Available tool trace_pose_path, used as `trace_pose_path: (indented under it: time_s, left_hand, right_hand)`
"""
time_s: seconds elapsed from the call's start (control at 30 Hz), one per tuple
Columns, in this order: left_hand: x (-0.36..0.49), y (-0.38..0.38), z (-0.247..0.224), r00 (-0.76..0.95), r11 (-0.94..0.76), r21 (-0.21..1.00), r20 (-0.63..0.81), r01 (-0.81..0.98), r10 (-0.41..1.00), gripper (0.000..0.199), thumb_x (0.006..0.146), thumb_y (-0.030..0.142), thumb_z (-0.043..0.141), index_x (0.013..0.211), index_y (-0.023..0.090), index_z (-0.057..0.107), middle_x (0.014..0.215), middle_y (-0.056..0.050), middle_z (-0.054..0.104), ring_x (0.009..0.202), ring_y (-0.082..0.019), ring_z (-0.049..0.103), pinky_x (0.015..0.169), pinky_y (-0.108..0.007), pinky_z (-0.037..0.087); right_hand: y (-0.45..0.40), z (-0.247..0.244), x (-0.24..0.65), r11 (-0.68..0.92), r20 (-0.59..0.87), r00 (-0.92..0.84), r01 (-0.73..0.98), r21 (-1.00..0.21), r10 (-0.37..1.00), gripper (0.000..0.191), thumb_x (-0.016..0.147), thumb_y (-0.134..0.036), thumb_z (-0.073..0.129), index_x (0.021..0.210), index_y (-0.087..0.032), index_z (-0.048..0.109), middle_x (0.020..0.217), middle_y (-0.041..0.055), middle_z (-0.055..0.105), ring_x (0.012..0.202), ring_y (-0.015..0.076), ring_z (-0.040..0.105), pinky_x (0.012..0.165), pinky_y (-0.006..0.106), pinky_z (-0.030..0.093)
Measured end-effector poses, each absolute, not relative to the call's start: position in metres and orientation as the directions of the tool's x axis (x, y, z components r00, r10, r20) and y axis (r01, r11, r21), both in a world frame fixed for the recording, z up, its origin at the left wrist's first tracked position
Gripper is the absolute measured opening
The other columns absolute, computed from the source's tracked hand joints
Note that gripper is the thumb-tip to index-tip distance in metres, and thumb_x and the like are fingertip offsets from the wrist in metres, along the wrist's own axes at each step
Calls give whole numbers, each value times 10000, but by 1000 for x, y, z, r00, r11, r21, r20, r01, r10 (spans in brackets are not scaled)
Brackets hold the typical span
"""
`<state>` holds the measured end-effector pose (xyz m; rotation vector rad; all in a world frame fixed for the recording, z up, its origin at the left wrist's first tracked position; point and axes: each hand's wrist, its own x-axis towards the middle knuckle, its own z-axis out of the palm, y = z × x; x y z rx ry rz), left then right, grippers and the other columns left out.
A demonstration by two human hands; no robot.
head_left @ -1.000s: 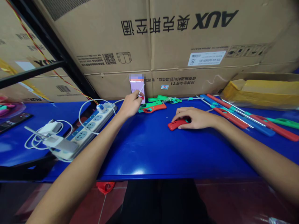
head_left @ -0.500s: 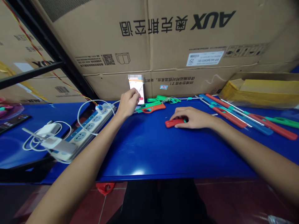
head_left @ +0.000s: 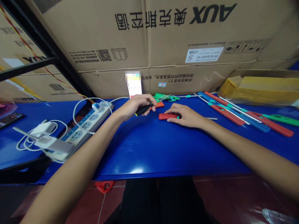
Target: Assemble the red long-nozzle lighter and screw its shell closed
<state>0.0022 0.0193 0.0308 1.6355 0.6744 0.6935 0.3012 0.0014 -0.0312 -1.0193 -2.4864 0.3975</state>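
Note:
My left hand (head_left: 139, 105) is closed round a screwdriver (head_left: 143, 110) with a black handle and a yellow end. Its thin shaft seems to point up and right, over the green parts (head_left: 161, 97) at the back of the table. My right hand (head_left: 183, 115) grips a red long-reach lighter (head_left: 167, 116), which lies on the blue table (head_left: 149, 149). The lighter's metal tube (head_left: 212, 118) sticks out to the right, behind the wrist. An orange lighter part (head_left: 159, 105) shows just beyond my left fingers.
Several red, blue and green long lighters (head_left: 247, 115) lie on the right, before an open yellow-taped box (head_left: 259, 88). A lit phone (head_left: 135, 88) leans on the big carton (head_left: 98, 77). A power strip (head_left: 90, 124) with white cables stretches along the left.
My left hand has come away from the phone, down and right towards the right hand, with the screwdriver handle now visible. The red lighter has shifted slightly left and up in the view.

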Motion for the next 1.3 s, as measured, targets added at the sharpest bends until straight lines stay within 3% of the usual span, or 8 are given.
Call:
trace_pose_path:
  time_s: [0.13, 0.3, 0.4, 0.47, 0.53, 0.7, 0.97, 1.3]
  left_hand:
    - [-2, 19, 29, 716, -25, 990, 120, -142, 687, 637, 651, 213, 610, 1243, 77, 802, 1110, -170, 812, 840, -255, 757, 740, -360, 579]
    - [1, 22, 17, 607, -119, 989, 147, -86, 781, 787, 684, 43, 831, 1450, 163, 696, 1214, -132, 780, 1004, -223, 788, 869, -317, 613]
    - [8, 25, 11, 531, -167, 986, 148, -14, 834, 638, 809, 235, 919, 1399, 157, 689, 1063, -90, 784, 924, -181, 791, 836, -290, 627]
    - [11, 25, 10, 499, -215, 977, 188, -4, 846, 465, 951, 435, 824, 1308, 162, 705, 977, -71, 770, 799, -147, 770, 733, -266, 619]
    - [13, 24, 13, 469, -295, 955, 257, 8, 845, 379, 1034, 526, 704, 1170, 173, 697, 877, -39, 743, 639, -109, 709, 600, -237, 568]
    - [22, 20, 11, 356, -443, 883, 369, 154, 858, 250, 1074, 401, 612, 916, 224, 535, 563, 68, 553, 414, -80, 507, 429, -219, 380]
    - [31, 14, 5, 391, -503, 780, 360, 373, 847, 339, 1100, 358, 554, 796, 231, 473, 555, 30, 610, 433, -84, 548, 463, -236, 388]
    - [34, 11, 7, 407, -467, 810, 316, 355, 857, 295, 1092, 350, 545, 829, 237, 475, 573, 34, 632, 415, -84, 548, 440, -242, 397]
  right_hand:
    - [3, -34, 300, 690, 271, -639, 612, -386, 719, 417, 1063, -468, 665, 1384, -226, 777, 1172, 121, 686, 1071, 293, 668, 982, 444, 519]
    - [5, -35, 298, 681, 255, -638, 624, -382, 727, 421, 1062, -459, 665, 1405, -237, 767, 1154, 115, 673, 1067, 294, 664, 996, 459, 525]
    - [5, -35, 296, 681, 249, -639, 629, -376, 728, 425, 1054, -442, 670, 1415, -239, 764, 1144, 117, 668, 1064, 300, 659, 1003, 474, 529]
    - [5, -34, 294, 679, 248, -636, 637, -365, 730, 435, 1054, -439, 671, 1434, -245, 756, 1166, 121, 671, 1076, 302, 658, 1025, 483, 526]
    - [4, -33, 294, 673, 249, -629, 645, -361, 737, 464, 1053, -444, 674, 1475, -258, 731, 1189, 123, 675, 1087, 302, 657, 1040, 486, 524]
    - [2, -34, 294, 686, 263, -637, 631, -363, 725, 467, 1063, -437, 667, 1485, -247, 727, 1167, 117, 669, 1080, 295, 651, 1025, 468, 523]
    - [0, -35, 291, 713, 281, -662, 583, -389, 695, 453, 1067, -402, 670, 1480, -229, 738, 1114, 105, 664, 1009, 278, 635, 909, 427, 527]
    - [-4, -32, 286, 708, 239, -680, 583, -397, 694, 444, 1077, -391, 660, 1491, -246, 730, 1084, 89, 644, 990, 268, 620, 908, 431, 519]
